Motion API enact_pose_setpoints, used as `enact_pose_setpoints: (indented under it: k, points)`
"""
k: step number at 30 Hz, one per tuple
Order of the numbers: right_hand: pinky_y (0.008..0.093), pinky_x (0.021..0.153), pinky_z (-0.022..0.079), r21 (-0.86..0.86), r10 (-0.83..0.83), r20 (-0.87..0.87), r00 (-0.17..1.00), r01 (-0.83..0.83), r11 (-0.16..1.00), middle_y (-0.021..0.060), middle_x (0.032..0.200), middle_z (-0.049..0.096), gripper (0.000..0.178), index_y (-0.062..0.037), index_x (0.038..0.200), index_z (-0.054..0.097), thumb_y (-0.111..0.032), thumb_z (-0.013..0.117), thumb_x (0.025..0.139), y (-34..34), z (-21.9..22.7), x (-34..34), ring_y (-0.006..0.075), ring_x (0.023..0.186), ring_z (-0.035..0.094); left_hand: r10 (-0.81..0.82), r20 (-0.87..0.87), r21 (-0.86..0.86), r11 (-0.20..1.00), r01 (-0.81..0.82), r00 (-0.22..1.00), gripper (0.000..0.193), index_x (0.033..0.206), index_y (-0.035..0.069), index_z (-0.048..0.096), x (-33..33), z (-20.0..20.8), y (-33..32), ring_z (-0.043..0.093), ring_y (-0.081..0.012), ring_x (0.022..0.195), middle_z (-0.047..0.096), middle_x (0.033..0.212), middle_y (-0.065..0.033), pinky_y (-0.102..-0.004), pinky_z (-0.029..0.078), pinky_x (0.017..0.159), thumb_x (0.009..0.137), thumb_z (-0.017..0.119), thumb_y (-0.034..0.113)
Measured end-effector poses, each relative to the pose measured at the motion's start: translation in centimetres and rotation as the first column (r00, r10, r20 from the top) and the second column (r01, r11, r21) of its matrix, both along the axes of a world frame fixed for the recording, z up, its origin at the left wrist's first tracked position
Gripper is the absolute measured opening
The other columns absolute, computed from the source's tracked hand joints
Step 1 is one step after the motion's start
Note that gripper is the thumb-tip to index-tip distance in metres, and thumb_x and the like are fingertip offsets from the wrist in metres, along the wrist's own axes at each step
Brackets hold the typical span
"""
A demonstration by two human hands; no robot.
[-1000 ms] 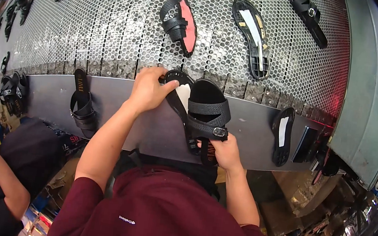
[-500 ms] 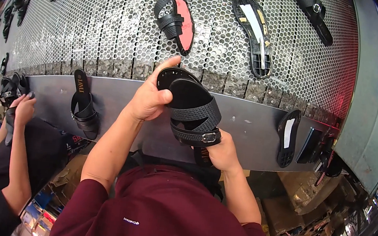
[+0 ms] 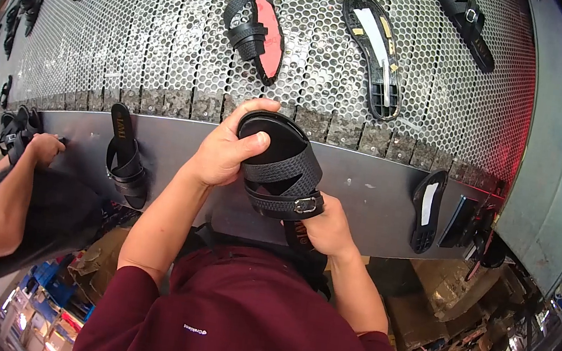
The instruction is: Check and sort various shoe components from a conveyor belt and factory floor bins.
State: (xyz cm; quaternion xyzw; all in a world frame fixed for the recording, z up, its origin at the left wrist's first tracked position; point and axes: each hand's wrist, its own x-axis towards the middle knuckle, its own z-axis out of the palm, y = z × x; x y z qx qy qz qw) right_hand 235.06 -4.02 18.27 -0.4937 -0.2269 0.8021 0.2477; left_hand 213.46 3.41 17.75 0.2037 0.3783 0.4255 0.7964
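Observation:
In front of me I hold a black strapped sandal point(image 3: 285, 165) with a silver buckle, toe end up. My left hand point(image 3: 228, 147) is closed round its toe end, thumb pressed on the footbed and fingers behind the outer rim. At the heel end, my right hand point(image 3: 332, 230) grips the sandal beside the buckle; its fingers are partly hidden by the straps. The toe of the footbed lies inside the raised rim of the sole. Just beyond my left hand, a strapped upper with a pink underside point(image 3: 266, 28) lies on the belt.
A perforated metal conveyor belt point(image 3: 169, 54) runs beyond a grey metal ledge point(image 3: 368, 215). A loose black sole point(image 3: 373, 54) lies on the belt. On the ledge rest another sandal point(image 3: 125, 158) and sole point(image 3: 427, 209). A co-worker's hand point(image 3: 47, 148) is at left; a grey machine housing point(image 3: 559, 141) stands right.
The footbed toe has shifted from beside the sole's rim to inside it, and my left thumb now presses on it. Belt items have moved slightly nearer; the co-worker's arm has shifted.

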Motion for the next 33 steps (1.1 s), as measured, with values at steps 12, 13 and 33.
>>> enact_pose_setpoints:
  k: [12,13,33]
  points:
    - [0.0227,0.056,0.042,0.025,0.015,0.035,0.999,-0.016,1.0,-0.0038,0.076,0.061,0.008,-0.0008,0.092,0.066,-0.005,0.061,0.088,0.3,0.3,0.7,0.0037,0.065,0.052,0.035,0.047,-0.04,0.999,-0.034,0.998,0.043,0.132,0.007,0.042,1.4,0.6,-0.4,0.061,-0.0169,0.099,0.06,0.111,-0.0092,-0.0334,0.05,0.088,0.093,0.059,0.011]
    - [0.0232,0.057,0.042,0.077,0.008,0.056,0.998,-0.012,0.997,-0.004,0.076,0.061,0.008,-0.0006,0.093,0.066,-0.004,0.061,0.087,0.4,0.5,0.7,0.0038,0.066,0.052,0.042,0.051,-0.051,0.998,-0.039,0.998,0.042,0.132,0.007,0.042,1.5,0.8,-0.4,0.061,-0.0168,0.098,0.061,0.11,-0.0092,-0.0331,0.05,0.088,0.094,0.058,0.011]
    - [0.0255,0.061,0.044,0.161,0.158,0.142,0.977,-0.181,0.97,0.0,0.077,0.063,0.007,0.0003,0.091,0.065,-0.003,0.061,0.087,1.1,1.7,2.2,0.0054,0.069,0.053,-0.187,-0.702,0.012,0.962,0.273,0.687,0.033,0.109,0.0,0.06,1.1,4.9,1.4,0.061,-0.011,0.084,0.066,0.096,-0.0044,-0.0263,0.051,0.077,0.078,0.069,0.002]
